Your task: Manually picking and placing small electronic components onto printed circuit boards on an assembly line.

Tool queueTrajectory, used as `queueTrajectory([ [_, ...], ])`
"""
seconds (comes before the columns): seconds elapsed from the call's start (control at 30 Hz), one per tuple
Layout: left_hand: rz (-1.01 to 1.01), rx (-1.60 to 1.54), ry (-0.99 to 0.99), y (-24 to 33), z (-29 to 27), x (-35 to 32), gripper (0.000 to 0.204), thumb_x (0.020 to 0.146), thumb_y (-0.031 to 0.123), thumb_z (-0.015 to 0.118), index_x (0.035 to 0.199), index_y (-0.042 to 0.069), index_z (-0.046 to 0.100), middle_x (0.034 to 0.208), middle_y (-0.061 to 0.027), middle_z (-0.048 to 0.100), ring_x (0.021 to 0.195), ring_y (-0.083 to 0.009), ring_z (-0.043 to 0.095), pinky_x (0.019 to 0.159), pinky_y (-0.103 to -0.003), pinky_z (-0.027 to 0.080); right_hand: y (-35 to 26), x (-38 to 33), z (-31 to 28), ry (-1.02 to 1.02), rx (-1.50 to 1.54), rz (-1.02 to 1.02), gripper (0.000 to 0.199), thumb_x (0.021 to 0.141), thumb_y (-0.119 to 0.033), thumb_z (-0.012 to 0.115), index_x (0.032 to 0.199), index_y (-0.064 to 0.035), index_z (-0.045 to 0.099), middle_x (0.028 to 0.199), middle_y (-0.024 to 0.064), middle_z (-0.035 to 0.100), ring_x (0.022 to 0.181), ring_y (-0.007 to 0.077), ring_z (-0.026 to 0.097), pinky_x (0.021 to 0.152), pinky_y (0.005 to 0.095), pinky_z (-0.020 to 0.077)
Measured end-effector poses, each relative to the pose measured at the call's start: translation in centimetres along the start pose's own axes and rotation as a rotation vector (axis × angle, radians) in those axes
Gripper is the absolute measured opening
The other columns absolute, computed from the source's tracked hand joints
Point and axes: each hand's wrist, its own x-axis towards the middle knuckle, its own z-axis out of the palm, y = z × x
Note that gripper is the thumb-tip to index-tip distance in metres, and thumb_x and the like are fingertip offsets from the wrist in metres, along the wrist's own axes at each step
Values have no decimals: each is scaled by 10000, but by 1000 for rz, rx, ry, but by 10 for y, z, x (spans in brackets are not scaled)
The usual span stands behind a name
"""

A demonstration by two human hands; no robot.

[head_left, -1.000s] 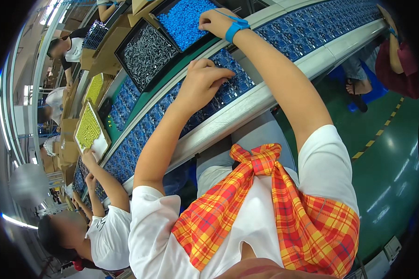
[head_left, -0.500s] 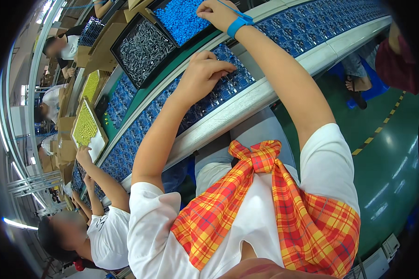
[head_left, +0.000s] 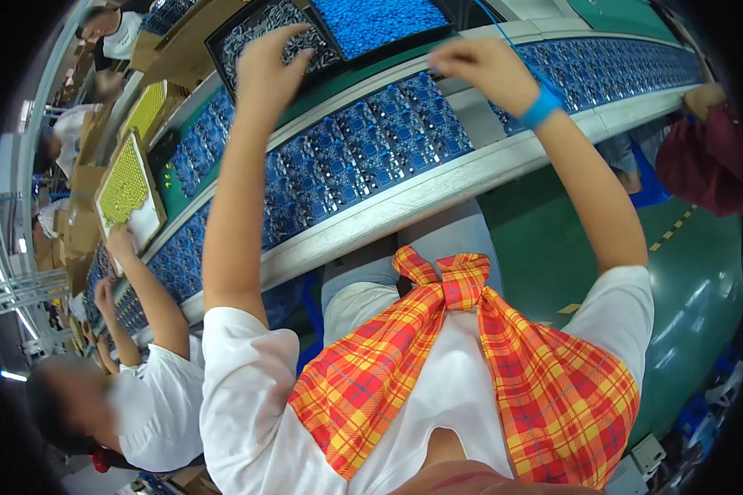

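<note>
Circuit boards (head_left: 363,148), too many to count, two black bins (head_left: 410,42), left hand (head_left: 266,76) parted, right hand (head_left: 497,76), grip unclear

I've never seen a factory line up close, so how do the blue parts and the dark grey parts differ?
The blue parts are bright; the dark grey parts are dull. The dark grey parts look longer and thinner, the blue parts stubbier. The left hand hides some dark grey parts, but no blue parts. Both lie loose in black trays.
</note>
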Motion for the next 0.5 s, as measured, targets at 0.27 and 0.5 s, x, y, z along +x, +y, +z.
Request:
queueTrajectory([
  [0.27,-258,131,-260,-35,11,-11,263,888,265,713,1112,130,745,1077,-82,737,1043,-300,679,845,-377,520,-15,-47,13,-198,-404,32,169,884,-78,684,1046,-47,719,1013,119,726,902,281,690,813,362,549],
  [0.5,-56,207,-9,-32,6,-11,151,912,221,666,1003,180,780,996,-48,735,963,-302,664,866,-483,458,-22,-44,16,-215,-572,-98,75,857,-39,664,929,-45,686,938,118,682,928,338,633,814,430,528],
])
